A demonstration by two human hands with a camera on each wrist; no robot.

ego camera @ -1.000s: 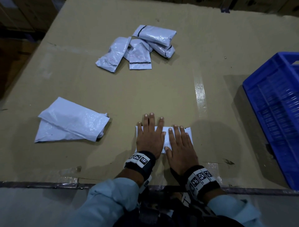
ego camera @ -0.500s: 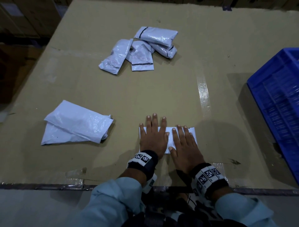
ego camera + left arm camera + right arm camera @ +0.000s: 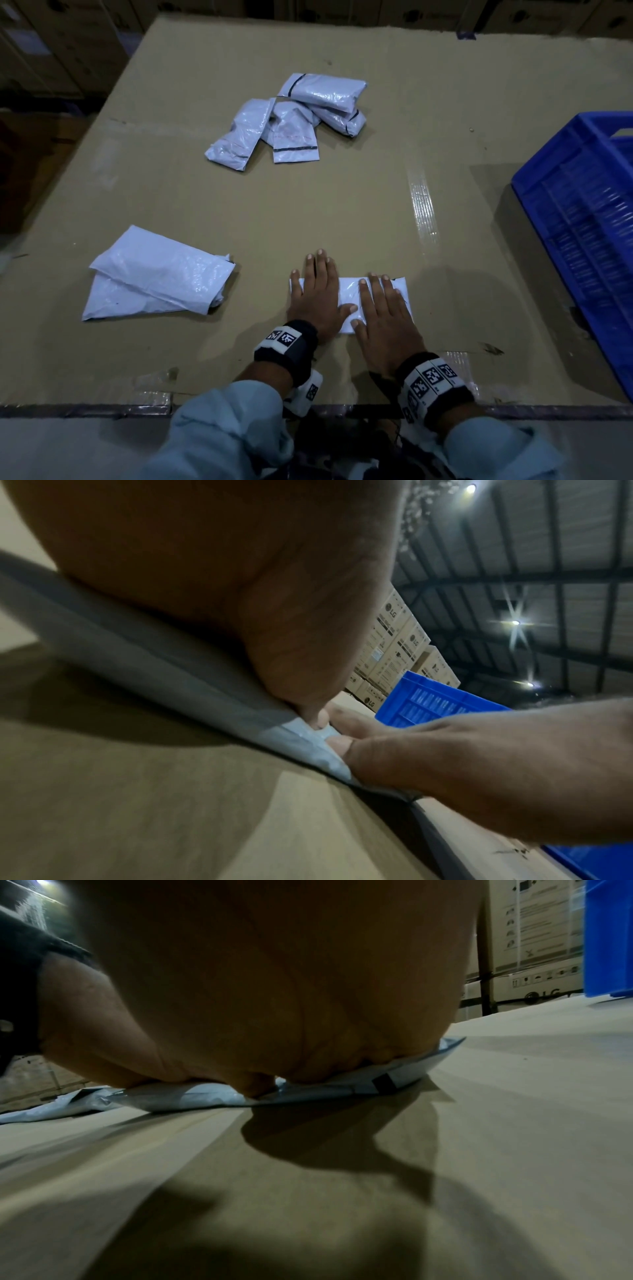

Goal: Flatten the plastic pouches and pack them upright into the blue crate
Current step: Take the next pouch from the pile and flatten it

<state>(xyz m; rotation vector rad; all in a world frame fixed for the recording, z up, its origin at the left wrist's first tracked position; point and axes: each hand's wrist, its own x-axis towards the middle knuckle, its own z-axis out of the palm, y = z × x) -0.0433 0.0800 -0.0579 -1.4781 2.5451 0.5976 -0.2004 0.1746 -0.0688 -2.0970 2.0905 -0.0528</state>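
Pressing one pouch flat, risking trapped air.
You are pushing your left hand point(image 3: 317, 296) and right hand point(image 3: 383, 317), fingers straight, onto the pouch point(image 3: 349, 298); releasing early, it may be springing back.

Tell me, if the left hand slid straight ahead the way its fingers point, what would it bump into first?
The left hand, pressing flat on the pouch, points up the cardboard table. Bare cardboard lies ahead, then probably the pile of pouches, though its line may pass just right of them.
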